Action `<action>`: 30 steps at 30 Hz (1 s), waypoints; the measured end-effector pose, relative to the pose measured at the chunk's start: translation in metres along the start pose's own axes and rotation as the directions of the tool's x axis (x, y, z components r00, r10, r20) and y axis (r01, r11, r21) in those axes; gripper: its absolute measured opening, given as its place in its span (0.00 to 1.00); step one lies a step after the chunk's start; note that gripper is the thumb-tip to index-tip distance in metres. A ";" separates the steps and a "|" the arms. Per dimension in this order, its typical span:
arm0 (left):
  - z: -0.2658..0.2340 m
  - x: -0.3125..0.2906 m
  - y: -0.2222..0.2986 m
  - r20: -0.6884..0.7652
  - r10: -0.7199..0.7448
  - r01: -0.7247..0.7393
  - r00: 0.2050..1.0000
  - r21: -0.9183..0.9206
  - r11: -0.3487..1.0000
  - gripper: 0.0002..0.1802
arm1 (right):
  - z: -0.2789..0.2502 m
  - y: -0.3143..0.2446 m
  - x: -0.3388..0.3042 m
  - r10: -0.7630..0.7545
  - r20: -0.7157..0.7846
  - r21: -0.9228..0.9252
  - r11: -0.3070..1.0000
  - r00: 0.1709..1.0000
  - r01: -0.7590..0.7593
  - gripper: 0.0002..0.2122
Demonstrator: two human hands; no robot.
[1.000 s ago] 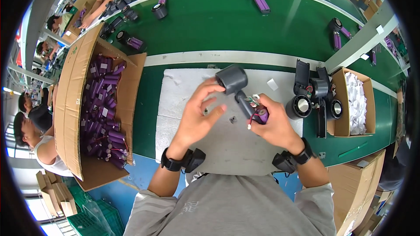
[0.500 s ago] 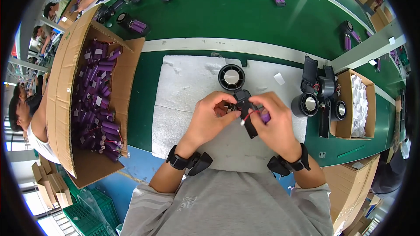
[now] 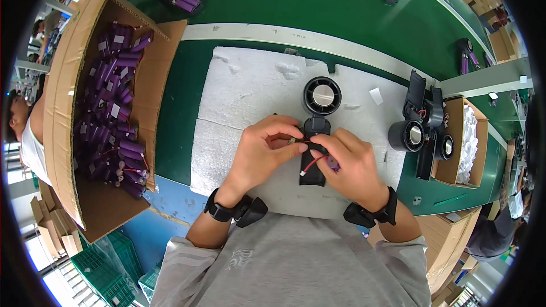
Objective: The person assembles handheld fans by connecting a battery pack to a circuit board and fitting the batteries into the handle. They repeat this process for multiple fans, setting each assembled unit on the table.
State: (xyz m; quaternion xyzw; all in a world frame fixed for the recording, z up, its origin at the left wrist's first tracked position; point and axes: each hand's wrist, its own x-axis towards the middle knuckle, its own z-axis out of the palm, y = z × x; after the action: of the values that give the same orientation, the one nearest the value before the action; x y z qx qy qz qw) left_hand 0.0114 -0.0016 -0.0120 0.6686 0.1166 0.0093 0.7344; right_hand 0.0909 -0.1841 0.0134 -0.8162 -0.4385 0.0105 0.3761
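Clamped with right hand (image 3: 351, 160) on purple battery pack (image 3: 333, 164), just right of black housing (image 3: 317, 124) lying near-to-far — cannot tell grip of left hand (image 3: 259, 149).

Legible texts, numbers and signs: none.

Shirt (image 3: 307, 264), grey: pale outlined print (image 3: 240, 258) on the chest; characters too blurred to read.

Packs (image 3: 131, 146), purple, in open carton (image 3: 61, 113): several small white labels (image 3: 115, 111), roughly square; any printing too small to tell.

Rail (image 3: 239, 32), white: faint dark marks along its face; unreadable.

Post (image 3: 483, 85), pale, at right: small white tag (image 3: 523, 79); any wording indistinct.

Lower carton (image 3: 455, 244), at right: light patch (image 3: 453, 216) on top; cannot tell whether it is a label.

Slip (image 3: 376, 96), white, on foam (image 3: 244, 91): any lettering undiscernible.
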 end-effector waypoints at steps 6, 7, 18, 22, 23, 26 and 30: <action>0.002 -0.001 0.004 0.071 0.058 -0.052 0.996 -0.083 0.995 0.18 | 0.012 0.010 -0.003 -0.018 -0.066 -0.008 1.000 0.998 0.017 0.10; 0.003 -0.001 0.006 0.059 0.053 -0.048 0.997 -0.085 0.995 0.18 | 0.011 0.009 -0.002 -0.005 -0.060 -0.005 1.000 0.998 0.004 0.09; -0.002 -0.002 0.003 0.050 -0.146 0.154 0.988 -0.200 0.968 0.19 | 0.013 0.009 -0.001 0.071 -0.028 0.105 0.992 0.997 -0.068 0.08; -0.002 -0.003 0.001 0.061 -0.096 0.104 0.993 -0.129 0.986 0.18 | 0.014 0.007 -0.001 0.108 -0.009 0.146 0.984 0.994 -0.106 0.08; -0.002 -0.002 0.001 0.062 -0.048 0.053 0.997 -0.087 0.995 0.18 | 0.014 0.006 -0.001 0.119 0.005 0.149 0.982 0.993 -0.118 0.08; -0.001 -0.001 0.002 0.072 0.049 -0.049 0.996 -0.002 0.999 0.17 | 0.012 0.003 0.000 0.140 0.033 0.154 0.978 0.990 -0.143 0.09; 0.001 -0.001 0.001 0.080 0.160 -0.161 0.984 0.011 0.987 0.18 | 0.012 0.001 0.000 0.181 0.078 0.120 0.975 0.980 -0.189 0.09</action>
State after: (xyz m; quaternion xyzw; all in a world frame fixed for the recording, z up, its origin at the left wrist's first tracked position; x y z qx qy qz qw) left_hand 0.0111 -0.0023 -0.0110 0.6820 0.0332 0.0409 0.7295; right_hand 0.0872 -0.1774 0.0044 -0.8271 -0.3712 0.1004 0.4100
